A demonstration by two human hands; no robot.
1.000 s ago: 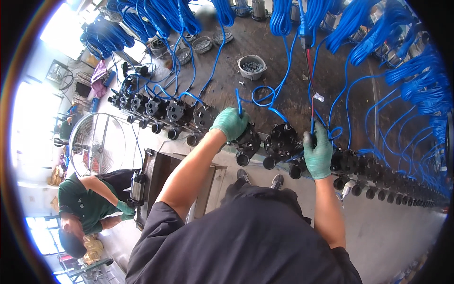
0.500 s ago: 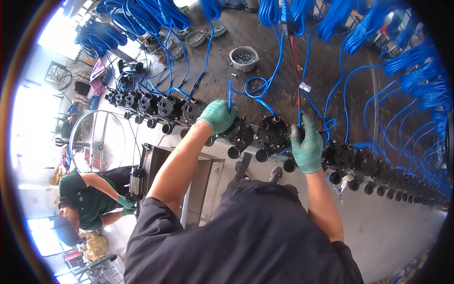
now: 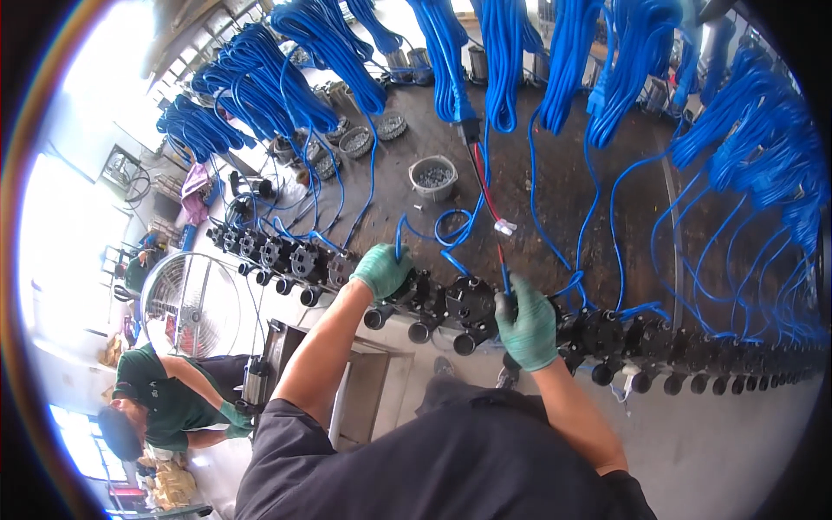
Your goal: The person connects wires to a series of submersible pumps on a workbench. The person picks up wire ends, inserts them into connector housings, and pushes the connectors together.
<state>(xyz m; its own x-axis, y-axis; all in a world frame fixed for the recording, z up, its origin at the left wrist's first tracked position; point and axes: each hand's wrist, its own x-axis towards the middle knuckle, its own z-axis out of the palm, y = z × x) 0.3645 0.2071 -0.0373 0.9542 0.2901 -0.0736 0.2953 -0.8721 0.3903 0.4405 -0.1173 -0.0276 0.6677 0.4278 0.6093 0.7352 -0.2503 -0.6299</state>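
Note:
My left hand (image 3: 381, 270), in a green glove, is closed at the row of black round housings, with a blue cable (image 3: 399, 237) rising from its fingers. My right hand (image 3: 529, 328), gloved too, pinches another blue cable (image 3: 505, 277) by its end, where a thin red lead sticks up. Just above that lead hangs a small white connector (image 3: 505, 227) on red and black wires from a black-tipped plug (image 3: 469, 130); I cannot tell whether they are joined. Between my hands sits a black housing (image 3: 471, 301) with a round pipe mouth facing me.
Bundles of blue cable (image 3: 568, 69) hang along the table's far side. A grey tub of small metal parts (image 3: 433, 178) stands on the dark tabletop (image 3: 520, 173). More black housings (image 3: 663, 342) line the near edge. At left are a large fan (image 3: 191, 303) and a co-worker (image 3: 165, 394).
The view has shifted, so the table appears lower and more of the hanging bundles shows. Both hands keep their hold on the cables; the dangling connector appears further left, still above my right hand.

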